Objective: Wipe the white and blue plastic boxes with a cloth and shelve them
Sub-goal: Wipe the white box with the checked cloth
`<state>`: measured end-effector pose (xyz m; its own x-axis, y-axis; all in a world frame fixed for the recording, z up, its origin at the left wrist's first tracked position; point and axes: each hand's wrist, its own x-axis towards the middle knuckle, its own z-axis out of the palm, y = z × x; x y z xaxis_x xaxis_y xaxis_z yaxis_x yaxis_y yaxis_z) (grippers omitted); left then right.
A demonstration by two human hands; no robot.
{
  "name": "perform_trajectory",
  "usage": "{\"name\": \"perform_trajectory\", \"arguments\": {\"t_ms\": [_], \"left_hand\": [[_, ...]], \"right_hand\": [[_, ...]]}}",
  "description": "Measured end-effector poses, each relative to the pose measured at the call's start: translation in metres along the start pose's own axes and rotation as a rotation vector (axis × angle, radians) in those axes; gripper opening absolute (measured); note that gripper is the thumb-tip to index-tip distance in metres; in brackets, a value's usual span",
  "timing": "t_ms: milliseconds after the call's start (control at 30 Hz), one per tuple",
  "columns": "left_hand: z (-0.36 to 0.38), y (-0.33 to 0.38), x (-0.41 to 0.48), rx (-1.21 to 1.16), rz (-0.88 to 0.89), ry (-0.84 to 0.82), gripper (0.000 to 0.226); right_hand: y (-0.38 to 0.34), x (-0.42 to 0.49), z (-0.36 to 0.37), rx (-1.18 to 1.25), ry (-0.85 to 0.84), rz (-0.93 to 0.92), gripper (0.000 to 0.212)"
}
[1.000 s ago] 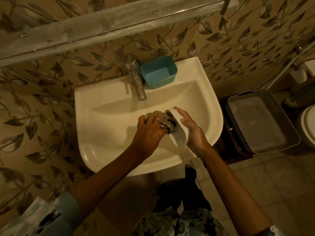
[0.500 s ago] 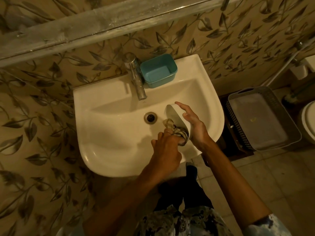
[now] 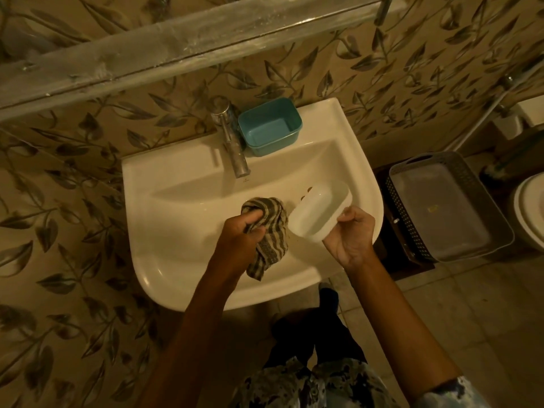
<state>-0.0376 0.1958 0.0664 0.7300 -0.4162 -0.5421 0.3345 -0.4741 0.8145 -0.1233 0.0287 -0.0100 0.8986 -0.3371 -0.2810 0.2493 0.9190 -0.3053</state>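
Cloth (image 3: 269, 228) is out of the white box (image 3: 318, 213) now, bunched in the left hand (image 3: 241, 235), fingers curled tight. Right hand (image 3: 351, 238) pinches the box's near rim over the sink (image 3: 147, 201) (inside probably done). Blue box (image 3: 269, 126) waits on the far ledge.

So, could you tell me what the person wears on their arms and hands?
The left hand and right hand are bare, without gloves, and no watch or bracelet shows at either wrist. Both forearms are uncovered. A pale blue sleeve with dark blotches shows on the right arm; none is in view on the left.
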Motion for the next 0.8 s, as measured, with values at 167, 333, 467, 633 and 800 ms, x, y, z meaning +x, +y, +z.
{"name": "perform_trajectory", "arguments": {"t_ms": [167,333,467,633,800], "left_hand": [[0.02,-0.004,-0.01,0.121,0.067,0.134,0.043],[0.025,-0.01,-0.008,-0.024,0.089,0.262,0.038],[0.019,-0.007,-0.004,0.035,0.192,0.335,0.048],[0.006,-0.007,0.008,0.189,0.355,0.334,0.045],[-0.001,-0.004,0.015,0.43,0.575,0.192,0.039]], "right_hand": [[0.014,0.004,0.009,0.021,0.066,-0.124,0.122],[0.03,-0.008,0.008,-0.042,-0.008,-0.074,0.128],[0.033,-0.016,0.01,0.039,-0.167,0.001,0.075],[0.026,-0.014,0.015,0.074,-0.109,0.225,0.064],[0.014,-0.01,0.017,-0.033,-0.108,0.264,0.055]]}}
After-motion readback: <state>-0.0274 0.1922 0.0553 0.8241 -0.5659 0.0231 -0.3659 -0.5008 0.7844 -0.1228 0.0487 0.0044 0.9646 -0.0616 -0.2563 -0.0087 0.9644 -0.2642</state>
